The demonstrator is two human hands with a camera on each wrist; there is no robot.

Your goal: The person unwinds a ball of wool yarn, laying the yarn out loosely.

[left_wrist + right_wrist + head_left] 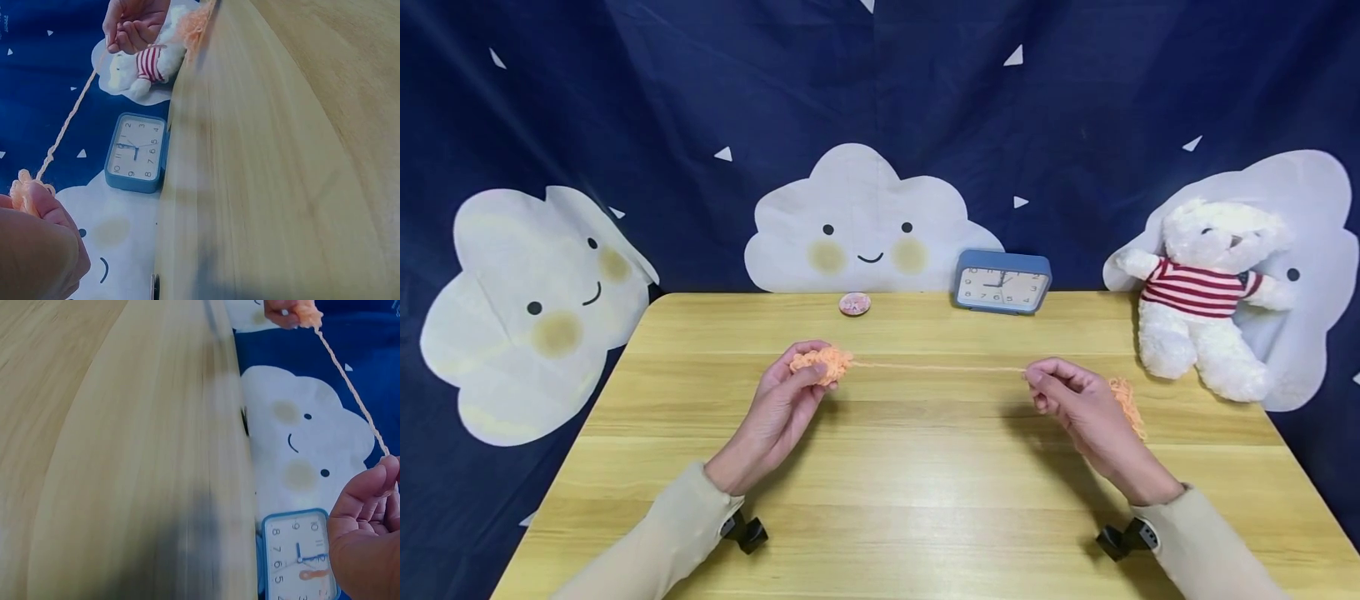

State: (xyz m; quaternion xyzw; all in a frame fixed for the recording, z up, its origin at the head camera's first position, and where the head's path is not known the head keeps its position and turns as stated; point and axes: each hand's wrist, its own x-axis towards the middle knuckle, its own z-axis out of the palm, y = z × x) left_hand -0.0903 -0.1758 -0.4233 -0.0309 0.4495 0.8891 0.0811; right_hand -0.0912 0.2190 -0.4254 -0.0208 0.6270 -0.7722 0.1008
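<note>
A dark blue backdrop (700, 83) with smiling white clouds hangs behind everything, and in front of it spreads my pale wooden table (887, 500). A white teddy bear (1198, 287) in a red-and-white striped top leans at the table's far right, beyond my right hand (1093, 417).

That hand pinches between thumb and forefinger, its other fingers curled in. My left hand (778, 408), well apart from it, grasps an orange yarn bundle, thumb pressed on top and fingers behind.

A blue clock (1002, 283) stands at the far edge, between the two hands but farther back. The orange yarn bundle (831, 362) sits at my left fingertips, poking out past the thumb towards the right. An orange yarn heap (1127, 408) lies just beside my right hand, on its outer side and partly hidden by it.

A round pink badge (854, 304) lies near the far edge, beyond the bundle. Thinnest of all, a yarn strand (936, 367) runs straight above the tabletop from the bundle to my right fingertips.
</note>
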